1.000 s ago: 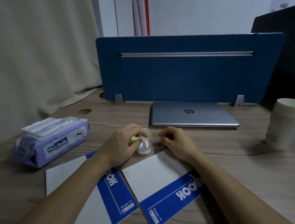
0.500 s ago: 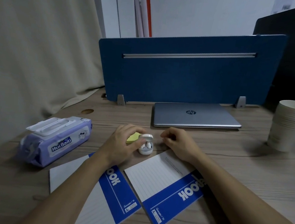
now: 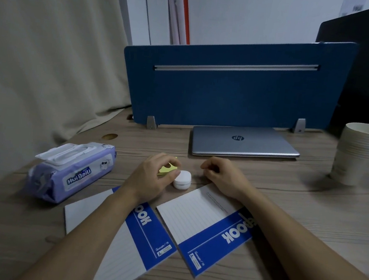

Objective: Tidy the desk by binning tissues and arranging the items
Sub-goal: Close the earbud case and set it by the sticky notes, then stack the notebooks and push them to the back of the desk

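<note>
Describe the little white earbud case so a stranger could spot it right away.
Start at the closed silver laptop by the blue divider, then come toward the two hands. The earbud case sits between them, at the left hand fingertips. It is small, rounded, glossy white, unlike the yellow sticky notes beside it.

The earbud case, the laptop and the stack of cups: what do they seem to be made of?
Earbud case: probably plastic, smooth white, with a soft sheen.
Laptop: lid looks like matte silver metal, though painted plastic is possible; even grey surface, dark logo.
Stack of cups: likely paper, dull off-white, with thin rolled rims.
</note>
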### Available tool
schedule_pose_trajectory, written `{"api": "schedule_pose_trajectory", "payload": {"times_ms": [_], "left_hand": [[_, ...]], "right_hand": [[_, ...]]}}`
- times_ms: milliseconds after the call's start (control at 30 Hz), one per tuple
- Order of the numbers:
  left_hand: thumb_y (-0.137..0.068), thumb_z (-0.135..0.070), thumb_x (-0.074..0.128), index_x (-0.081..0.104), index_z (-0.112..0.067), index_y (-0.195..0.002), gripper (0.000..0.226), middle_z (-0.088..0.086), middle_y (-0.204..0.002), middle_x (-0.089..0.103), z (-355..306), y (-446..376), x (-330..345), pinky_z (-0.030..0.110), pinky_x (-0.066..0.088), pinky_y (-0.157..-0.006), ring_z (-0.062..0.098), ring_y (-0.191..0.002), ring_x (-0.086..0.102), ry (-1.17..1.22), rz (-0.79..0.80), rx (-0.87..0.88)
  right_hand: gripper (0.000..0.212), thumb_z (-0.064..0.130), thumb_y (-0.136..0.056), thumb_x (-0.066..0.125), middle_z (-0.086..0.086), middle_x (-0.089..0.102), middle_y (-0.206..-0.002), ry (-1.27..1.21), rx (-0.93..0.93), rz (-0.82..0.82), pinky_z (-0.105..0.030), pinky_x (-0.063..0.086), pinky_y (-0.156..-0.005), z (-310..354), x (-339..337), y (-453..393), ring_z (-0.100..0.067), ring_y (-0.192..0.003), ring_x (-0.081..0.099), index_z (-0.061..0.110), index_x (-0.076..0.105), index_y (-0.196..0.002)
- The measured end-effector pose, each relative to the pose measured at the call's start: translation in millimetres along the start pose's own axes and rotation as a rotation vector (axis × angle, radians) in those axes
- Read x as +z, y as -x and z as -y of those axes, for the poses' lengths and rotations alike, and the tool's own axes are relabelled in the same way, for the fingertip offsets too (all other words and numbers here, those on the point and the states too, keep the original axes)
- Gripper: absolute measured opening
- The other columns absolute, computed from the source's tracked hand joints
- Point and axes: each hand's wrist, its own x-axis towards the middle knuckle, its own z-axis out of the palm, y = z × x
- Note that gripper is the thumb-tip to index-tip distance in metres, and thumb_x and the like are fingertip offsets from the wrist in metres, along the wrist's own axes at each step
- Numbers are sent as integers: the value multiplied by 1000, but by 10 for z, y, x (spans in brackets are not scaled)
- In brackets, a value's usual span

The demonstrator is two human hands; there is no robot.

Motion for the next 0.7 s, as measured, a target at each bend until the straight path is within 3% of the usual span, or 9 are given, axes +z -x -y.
{"api": "schedule_pose_trajectory", "payload": {"times_ms": [133,267,367,467,700], "left_hand": [[-94,-28,54,61,-23,-106,15,-12,-105,59,-185,-67,25,26,46,-82,5,-99,54,-171,-89,175],[-95,-28,52,61,-26,-105,13,-14,-100,59,-470,-212,10,17,43,-78,1,-92,54,-222,-40,290],[-93,-38,49,56,-36,-96,8,-15,-95,58,-633,-203,48,23,47,-72,2,-84,56,-221,180,201],[-91,-44,52,56,-35,-96,11,-14,-98,56,-677,-15,207,29,50,-77,5,-88,55,-316,364,106],[-77,-69,52,54,-37,-114,49,-16,-115,49,-796,391,356,32,44,-88,4,-108,45,-236,334,-114]], "right_hand": [[19,19,-95,54,10,62,-99,-13,33,0,-22,45,-81,45,-49,77,-7,-93,59,21,64,-111],[17,18,-96,52,10,67,-90,-76,97,-93,-20,48,-75,8,-94,207,-4,-85,63,22,64,-107],[18,15,-98,49,7,69,-89,-216,158,-157,-22,51,-78,-43,-156,341,-7,-86,65,21,64,-105],[20,12,-98,46,3,69,-88,-298,204,-203,-27,52,-81,-68,-239,478,-11,-85,65,22,63,-101],[19,10,-98,47,-7,69,-93,-440,217,-257,-25,50,-74,-82,-373,804,-15,-83,64,18,64,-101]]}}
